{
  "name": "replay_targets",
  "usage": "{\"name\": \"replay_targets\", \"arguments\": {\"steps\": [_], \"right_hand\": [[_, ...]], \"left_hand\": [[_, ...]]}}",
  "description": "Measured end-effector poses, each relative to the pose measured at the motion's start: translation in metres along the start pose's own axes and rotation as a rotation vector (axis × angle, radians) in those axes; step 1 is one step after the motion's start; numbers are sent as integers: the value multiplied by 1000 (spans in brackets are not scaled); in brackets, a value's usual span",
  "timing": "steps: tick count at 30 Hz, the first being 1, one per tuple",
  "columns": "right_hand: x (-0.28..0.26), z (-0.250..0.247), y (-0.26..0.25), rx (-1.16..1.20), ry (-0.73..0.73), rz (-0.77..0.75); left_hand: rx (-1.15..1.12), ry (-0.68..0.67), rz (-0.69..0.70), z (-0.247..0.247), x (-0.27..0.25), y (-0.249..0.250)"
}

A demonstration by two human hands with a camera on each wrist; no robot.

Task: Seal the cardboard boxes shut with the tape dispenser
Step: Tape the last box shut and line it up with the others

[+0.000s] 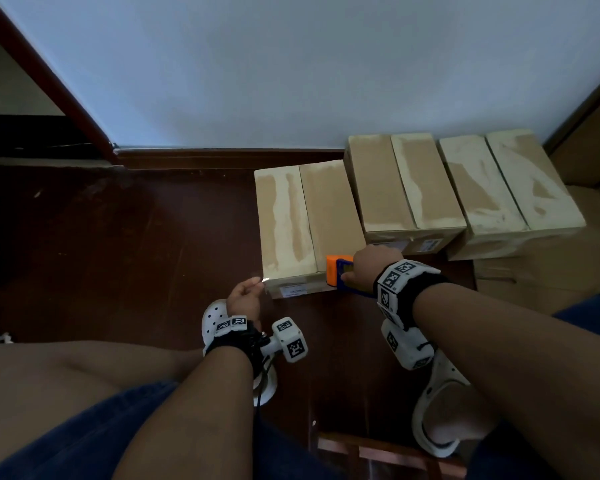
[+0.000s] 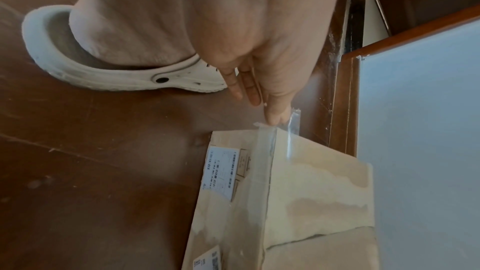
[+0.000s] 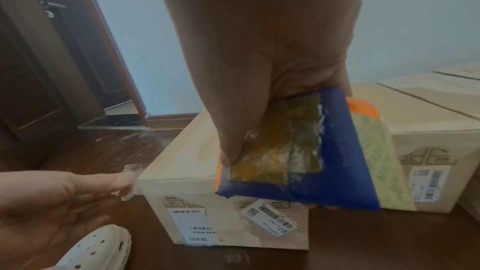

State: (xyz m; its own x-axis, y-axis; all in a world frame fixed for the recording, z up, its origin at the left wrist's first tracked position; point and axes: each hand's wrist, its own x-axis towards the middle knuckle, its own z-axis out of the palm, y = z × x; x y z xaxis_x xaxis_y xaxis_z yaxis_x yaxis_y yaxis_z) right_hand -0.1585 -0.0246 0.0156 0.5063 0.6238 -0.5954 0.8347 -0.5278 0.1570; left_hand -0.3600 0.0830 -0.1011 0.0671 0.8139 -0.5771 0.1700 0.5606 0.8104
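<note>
The nearest cardboard box (image 1: 309, 230) stands on the dark floor with its top flaps down. My right hand (image 1: 361, 268) grips the blue and orange tape dispenser (image 1: 340, 273) at the box's front right corner. In the right wrist view the thumb lies on the dispenser (image 3: 337, 161), which carries old yellowish tape scraps. At the front left corner my left hand (image 1: 255, 282) pinches the loose end of clear tape (image 2: 292, 118) between thumb and fingertips (image 2: 276, 118). A shiny tape strip (image 2: 265, 151) runs along the box's front top edge.
Two more closed boxes (image 1: 406, 188) (image 1: 510, 188) stand to the right against the pale wall. Flat cardboard (image 1: 548, 265) lies at the far right. My feet in white clogs (image 1: 212, 320) (image 1: 440, 407) are near the box. A door frame (image 1: 49, 81) rises at the left.
</note>
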Motion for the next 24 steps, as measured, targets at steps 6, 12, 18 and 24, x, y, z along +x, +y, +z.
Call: {"name": "replay_targets", "arguments": {"steps": [6,12,18,24], "right_hand": [[5,-3,-5,-1,-46,4],[9,-8,-14,-28,-58,16],[15,-8,-21,-71,-25,4],[22,-10,-28,-29,-12,22]], "left_hand": [[-28,13,-11,3,4,-4],[-14,27,-10,5,9,-7],[-10,6,-4,5,14,-9],[12,-17,19,5,15,-7]]}}
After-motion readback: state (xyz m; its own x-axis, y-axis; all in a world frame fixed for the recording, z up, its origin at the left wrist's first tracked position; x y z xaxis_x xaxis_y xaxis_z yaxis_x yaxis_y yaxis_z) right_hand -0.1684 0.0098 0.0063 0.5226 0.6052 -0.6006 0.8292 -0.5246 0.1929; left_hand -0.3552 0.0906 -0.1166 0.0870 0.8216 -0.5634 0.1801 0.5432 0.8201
